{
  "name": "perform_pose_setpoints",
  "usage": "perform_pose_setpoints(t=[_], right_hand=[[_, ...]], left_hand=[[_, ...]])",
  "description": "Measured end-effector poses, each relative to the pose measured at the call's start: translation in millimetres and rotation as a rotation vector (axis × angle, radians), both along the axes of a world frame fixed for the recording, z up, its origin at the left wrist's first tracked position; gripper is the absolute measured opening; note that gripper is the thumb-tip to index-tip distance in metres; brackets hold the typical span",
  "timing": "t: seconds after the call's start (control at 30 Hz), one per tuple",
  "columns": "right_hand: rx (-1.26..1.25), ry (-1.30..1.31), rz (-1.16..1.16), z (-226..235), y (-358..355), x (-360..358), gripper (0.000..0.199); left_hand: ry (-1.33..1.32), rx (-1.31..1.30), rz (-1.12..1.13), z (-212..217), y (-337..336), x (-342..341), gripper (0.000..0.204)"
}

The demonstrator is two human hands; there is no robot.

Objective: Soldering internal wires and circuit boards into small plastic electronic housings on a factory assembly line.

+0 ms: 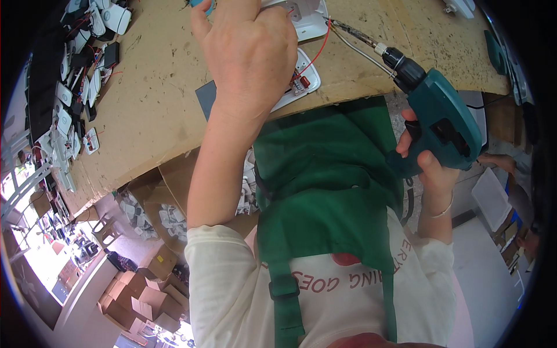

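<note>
Closest in, a green apron (325, 191) hangs over a white shirt. Right hand (432, 168), at four o'clock, is wrapped tight around the grip of a teal cordless screwdriver (441, 116), its long bit aimed toward eleven o'clock. Left hand (249, 52), up at twelve o'clock, presses down on a white plastic housing (304, 75) with red wires, fingers curled over it. The housing lies on the cardboard-covered bench (156, 104). Far left, at nine o'clock, a pile of white parts (69, 104).

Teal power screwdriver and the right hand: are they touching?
Touching. The head view shows the right hand wrapped around the grip of the teal power screwdriver, fingers curled over its front with no gap.
</note>
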State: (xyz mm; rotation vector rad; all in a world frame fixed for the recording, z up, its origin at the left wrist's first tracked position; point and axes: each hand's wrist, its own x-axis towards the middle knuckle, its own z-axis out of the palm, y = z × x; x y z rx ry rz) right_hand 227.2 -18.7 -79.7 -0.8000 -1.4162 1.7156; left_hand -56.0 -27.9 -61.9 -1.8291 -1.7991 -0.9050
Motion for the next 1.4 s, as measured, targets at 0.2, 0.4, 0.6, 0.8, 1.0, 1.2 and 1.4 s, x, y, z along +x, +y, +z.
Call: perform_pose_setpoints(t=[0.2, 0.4, 0.6, 0.8, 1.0, 1.2, 1.4], right_hand=[[-0.013, -0.039, 0.035, 2.2, -0.3, -6.5, 0.061], [-0.011, -0.037, 0.067, 5.6, -0.1, -17.0, 0.053], [0.030, -0.096, 0.023, 7.6, 2.2, -21.1, 0.047], [0.085, -0.143, 0.010, 10.9, 3.5, -22.3, 0.044], [0.140, -0.240, -0.001, 7.9, 4.7, -20.4, 0.043], [0.147, -0.280, 0.019, 7.3, 5.3, -20.0, 0.041], [0.200, -0.324, 0.011, 7.3, 7.1, -20.6, 0.039]], left_hand=[[-0.090, -0.013, -0.068, 1.1, 1.9, -0.8, 0.010], [-0.590, 0.415, -0.480, -13.9, 18.1, -3.7, 0.009], [0.085, -0.085, -0.061, -3.5, 8.3, -4.6, 0.008], [-0.524, 0.380, -0.464, -22.8, 23.9, -4.5, 0.007], [-0.509, 0.389, -0.459, -12.8, 21.4, -2.8, 0.006], [-0.494, 0.394, -0.472, -18.7, 24.7, -4.0, 0.006], [-0.087, -0.401, 0.087, 22.3, 12.3, 7.9, 0.006]])
